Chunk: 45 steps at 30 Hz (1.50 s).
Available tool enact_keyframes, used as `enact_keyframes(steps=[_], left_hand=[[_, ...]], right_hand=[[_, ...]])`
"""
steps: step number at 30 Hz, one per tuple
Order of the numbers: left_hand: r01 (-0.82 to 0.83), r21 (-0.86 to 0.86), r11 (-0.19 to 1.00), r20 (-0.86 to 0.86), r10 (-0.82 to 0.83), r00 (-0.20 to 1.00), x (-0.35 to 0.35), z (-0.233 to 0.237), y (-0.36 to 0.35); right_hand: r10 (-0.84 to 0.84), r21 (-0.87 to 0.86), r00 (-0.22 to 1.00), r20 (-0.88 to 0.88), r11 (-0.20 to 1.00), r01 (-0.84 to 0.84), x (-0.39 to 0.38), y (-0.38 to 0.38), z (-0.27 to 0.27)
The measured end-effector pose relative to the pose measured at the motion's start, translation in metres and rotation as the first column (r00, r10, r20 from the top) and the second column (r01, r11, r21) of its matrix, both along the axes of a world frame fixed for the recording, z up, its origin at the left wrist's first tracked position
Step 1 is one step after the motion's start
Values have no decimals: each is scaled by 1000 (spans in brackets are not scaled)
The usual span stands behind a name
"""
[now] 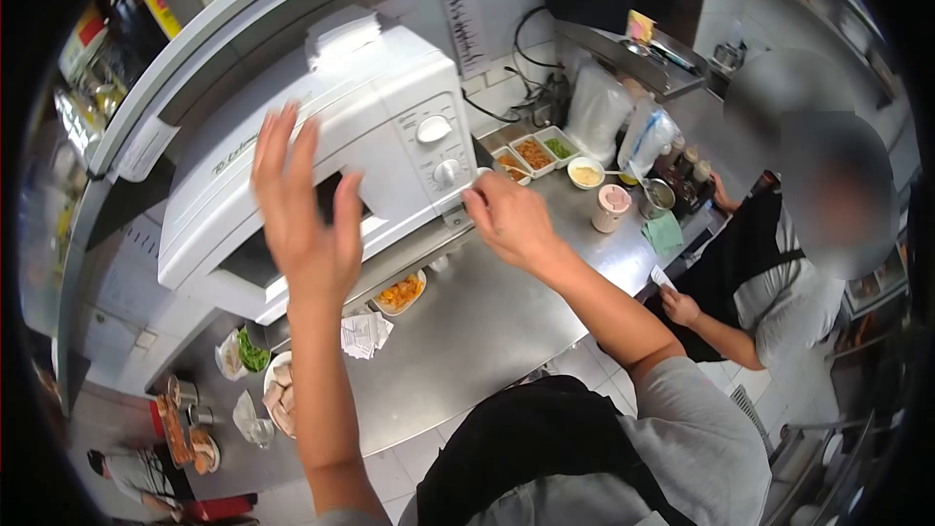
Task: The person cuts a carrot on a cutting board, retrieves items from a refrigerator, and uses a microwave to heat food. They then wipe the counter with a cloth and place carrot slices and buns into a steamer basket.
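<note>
A white microwave (394, 117) with two round dials stands on a raised metal shelf. My left hand (310, 200) is raised in front of its door, fingers apart and nothing held. At the lower right corner of the microwave is my right hand (511, 219), its fingers curled together; whatever they hold, if anything, is hidden. Below the microwave, a white dish of orange food (400, 292) sits on the steel counter (458, 351) beside some printed papers (366, 333).
Trays of chopped food (534, 153), a bowl (585, 172) and a pink-topped cup (612, 208) line the counter's right end. A co-worker (769, 273) stands at right, holding a white paper. Another person (136, 477) is at lower left. Bottles (141, 15) stand upper left.
</note>
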<state>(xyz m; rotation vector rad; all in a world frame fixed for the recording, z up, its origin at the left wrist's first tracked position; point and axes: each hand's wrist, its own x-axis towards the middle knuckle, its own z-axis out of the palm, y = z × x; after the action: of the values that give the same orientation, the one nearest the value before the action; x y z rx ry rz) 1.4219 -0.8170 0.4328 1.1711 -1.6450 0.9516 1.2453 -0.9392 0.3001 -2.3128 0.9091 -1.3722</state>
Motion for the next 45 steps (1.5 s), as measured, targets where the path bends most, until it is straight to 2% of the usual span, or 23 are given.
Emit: enact_keyframes(steps=[1,2,4,5,8,10,13,14,15,16,18,24,28,30,32,35,37,40,43,45], left_hand=[[-16,35,999,-39,17,999,-1,-14,19],[-26,76,997,-77,32,997,-2,-32,38],[28,201,979,-136,-1,991,-7,-72,71],[79,289,954,-225,-13,974,-6,-101,87],[208,545,812,-471,91,878,-3,-184,135],[266,695,668,-534,233,813,2,-241,173],[334,724,604,-570,250,783,3,-289,221],[380,755,535,-599,326,731,2,-297,235],[430,775,464,-617,405,675,3,-301,245],[429,774,466,-619,410,670,6,-305,250],[377,818,434,-551,404,731,14,-306,260],[380,778,500,-585,357,728,31,-297,268],[385,763,520,-598,340,725,33,-307,282],[414,795,443,-595,440,672,28,-305,289],[421,801,426,-592,458,664,25,-300,295],[418,803,424,-587,445,676,32,-306,304],[412,797,441,-588,414,695,38,-313,308],[439,780,446,-617,432,657,42,-316,311],[447,780,438,-618,424,662,43,-318,309],[453,781,430,-611,374,698,43,-321,309]], right_hand=[[-38,-64,999,-5,997,38,7,-4,0],[-67,-55,998,4,996,68,13,-5,2],[-81,-77,996,-41,994,78,23,-5,7],[-103,-72,994,-39,992,100,27,-6,8],[-132,-6,989,-69,991,132,42,-4,9],[-178,74,984,-8,981,179,47,-1,9],[-192,160,980,55,970,181,50,5,10],[-189,160,981,51,971,179,53,4,8],[-193,162,977,88,971,177,54,2,7],[-196,163,973,125,971,174,56,1,6],[-177,186,977,118,970,154,55,1,5],[-185,151,977,102,974,168,53,3,9],[-199,179,976,85,967,181,54,2,9],[-189,153,979,72,972,176,53,5,10],[-182,128,982,59,977,173,51,5,11],[-181,162,981,70,972,167,49,5,11],[-184,339,982,52,928,156,47,13,19],[-202,349,978,50,921,172,44,25,17],[-196,318,979,61,933,167,39,33,8],[-244,229,969,44,947,228,38,45,5]])
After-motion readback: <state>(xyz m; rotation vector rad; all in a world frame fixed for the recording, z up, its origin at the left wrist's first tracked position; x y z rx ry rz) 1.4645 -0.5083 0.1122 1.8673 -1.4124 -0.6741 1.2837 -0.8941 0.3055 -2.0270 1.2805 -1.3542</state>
